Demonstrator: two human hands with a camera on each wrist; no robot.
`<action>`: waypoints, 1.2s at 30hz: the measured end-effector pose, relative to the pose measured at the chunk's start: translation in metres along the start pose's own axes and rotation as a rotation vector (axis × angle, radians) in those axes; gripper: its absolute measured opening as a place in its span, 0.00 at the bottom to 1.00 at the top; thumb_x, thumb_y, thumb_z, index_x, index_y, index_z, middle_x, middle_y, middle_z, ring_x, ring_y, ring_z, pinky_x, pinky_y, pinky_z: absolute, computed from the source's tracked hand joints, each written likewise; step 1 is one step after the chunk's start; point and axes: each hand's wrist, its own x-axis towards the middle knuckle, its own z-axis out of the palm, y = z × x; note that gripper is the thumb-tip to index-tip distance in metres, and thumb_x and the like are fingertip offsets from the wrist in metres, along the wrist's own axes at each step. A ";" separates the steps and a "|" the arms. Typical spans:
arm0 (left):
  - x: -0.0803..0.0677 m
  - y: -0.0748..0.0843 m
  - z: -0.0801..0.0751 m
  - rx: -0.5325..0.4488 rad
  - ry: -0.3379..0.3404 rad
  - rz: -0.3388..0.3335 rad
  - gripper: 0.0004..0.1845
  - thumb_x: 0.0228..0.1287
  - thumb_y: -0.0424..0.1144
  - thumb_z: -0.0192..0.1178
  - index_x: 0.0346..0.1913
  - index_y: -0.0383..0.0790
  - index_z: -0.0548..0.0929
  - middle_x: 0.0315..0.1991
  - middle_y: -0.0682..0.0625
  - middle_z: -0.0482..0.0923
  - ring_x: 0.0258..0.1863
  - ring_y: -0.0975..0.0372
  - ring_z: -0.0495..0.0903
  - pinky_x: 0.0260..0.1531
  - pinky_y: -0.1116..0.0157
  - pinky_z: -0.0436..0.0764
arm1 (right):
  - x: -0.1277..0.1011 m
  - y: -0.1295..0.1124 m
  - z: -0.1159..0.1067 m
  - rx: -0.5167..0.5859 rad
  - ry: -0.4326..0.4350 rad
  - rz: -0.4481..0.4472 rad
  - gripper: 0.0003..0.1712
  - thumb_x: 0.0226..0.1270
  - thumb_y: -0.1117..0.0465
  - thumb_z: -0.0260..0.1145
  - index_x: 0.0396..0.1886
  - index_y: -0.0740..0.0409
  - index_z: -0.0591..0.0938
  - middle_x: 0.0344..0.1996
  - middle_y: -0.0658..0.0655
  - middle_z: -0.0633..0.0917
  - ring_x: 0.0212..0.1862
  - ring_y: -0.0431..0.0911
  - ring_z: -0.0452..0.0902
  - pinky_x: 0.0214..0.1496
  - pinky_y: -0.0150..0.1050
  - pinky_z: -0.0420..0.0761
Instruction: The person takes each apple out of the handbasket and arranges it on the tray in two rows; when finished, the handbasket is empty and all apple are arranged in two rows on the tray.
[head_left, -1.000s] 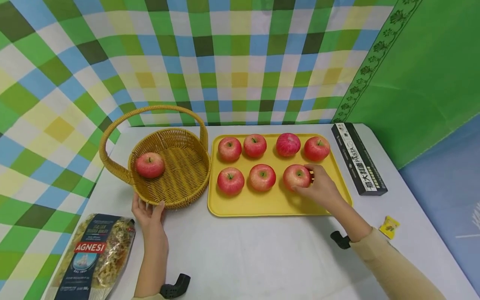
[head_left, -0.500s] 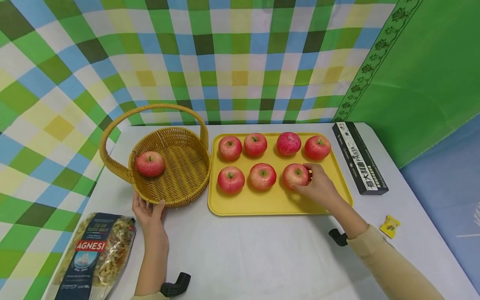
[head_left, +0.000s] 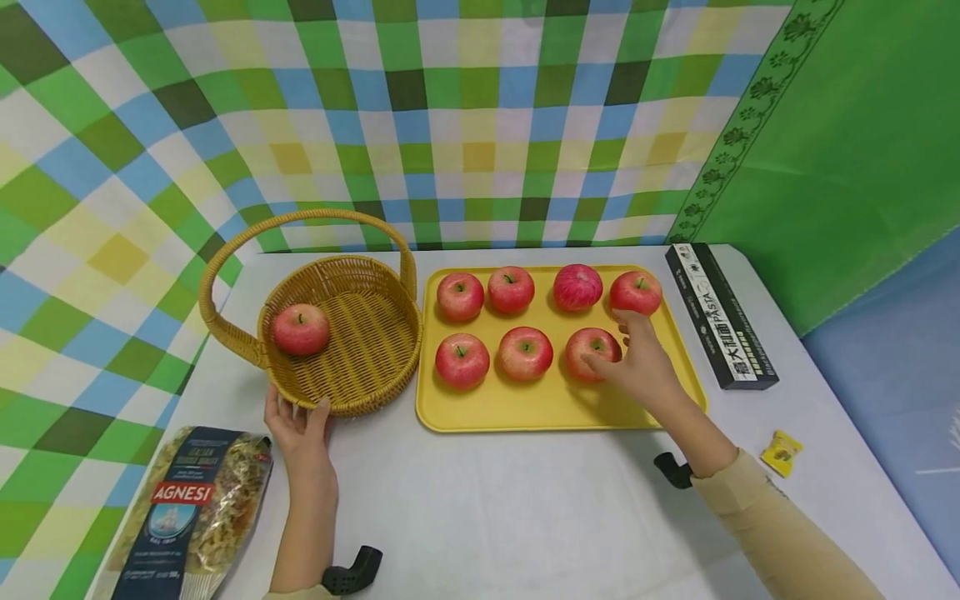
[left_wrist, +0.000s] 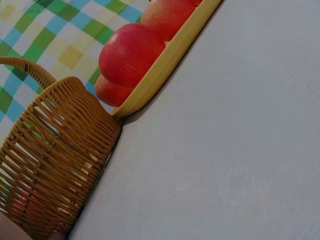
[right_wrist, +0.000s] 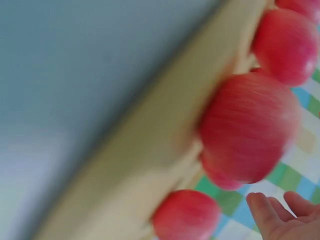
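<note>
In the head view, my right hand [head_left: 641,364] is spread at the right side of the front-row apple [head_left: 592,354], thumb and fingers apart around it. The right wrist view shows the fingers [right_wrist: 265,212] separate from the large apple [right_wrist: 250,127]. Several other red apples stand in two rows on the yellow tray [head_left: 495,412]. My left hand [head_left: 296,429] rests against the near outer wall of the wicker basket [head_left: 360,333], thumb and fingers spread. One apple [head_left: 301,329] lies inside at the basket's left. The left wrist view shows the woven wall [left_wrist: 65,150] close up.
A bag of pasta [head_left: 187,517] lies at the left, beside my left forearm. Right of the tray is a black pasta box [head_left: 720,317], with a small yellow packet [head_left: 782,452] nearer me. A checkered cloth [head_left: 480,125] hangs behind the table.
My right hand has loosened from the front-row apple, its fingers spreading wider and away. The apple stays on the tray. My left hand and the basket have hardly moved.
</note>
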 end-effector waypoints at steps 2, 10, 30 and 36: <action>0.000 -0.001 0.000 0.002 0.002 -0.002 0.42 0.70 0.32 0.56 0.74 0.64 0.44 0.76 0.56 0.41 0.73 0.58 0.49 0.65 0.63 0.64 | 0.002 -0.010 -0.002 0.017 0.038 -0.026 0.50 0.55 0.53 0.75 0.70 0.67 0.58 0.65 0.67 0.64 0.64 0.63 0.63 0.61 0.57 0.70; 0.001 -0.002 -0.001 0.017 0.015 -0.004 0.41 0.70 0.35 0.57 0.74 0.65 0.44 0.76 0.56 0.41 0.72 0.59 0.50 0.65 0.62 0.63 | 0.007 -0.064 0.015 0.133 0.002 -0.134 0.49 0.54 0.54 0.76 0.70 0.61 0.60 0.66 0.61 0.64 0.65 0.58 0.65 0.62 0.53 0.70; 0.000 -0.003 -0.001 0.050 0.011 -0.024 0.42 0.70 0.34 0.56 0.74 0.65 0.43 0.76 0.56 0.39 0.73 0.59 0.48 0.66 0.62 0.63 | 0.034 -0.174 0.125 0.206 -0.212 -0.377 0.49 0.55 0.46 0.74 0.71 0.55 0.61 0.64 0.58 0.68 0.60 0.51 0.70 0.59 0.42 0.75; 0.000 -0.003 -0.002 0.043 0.004 -0.004 0.42 0.70 0.36 0.57 0.74 0.64 0.42 0.76 0.56 0.39 0.73 0.58 0.49 0.66 0.61 0.63 | 0.044 -0.192 0.148 0.132 -0.208 -0.395 0.48 0.55 0.43 0.73 0.71 0.55 0.63 0.65 0.55 0.68 0.63 0.47 0.68 0.63 0.40 0.71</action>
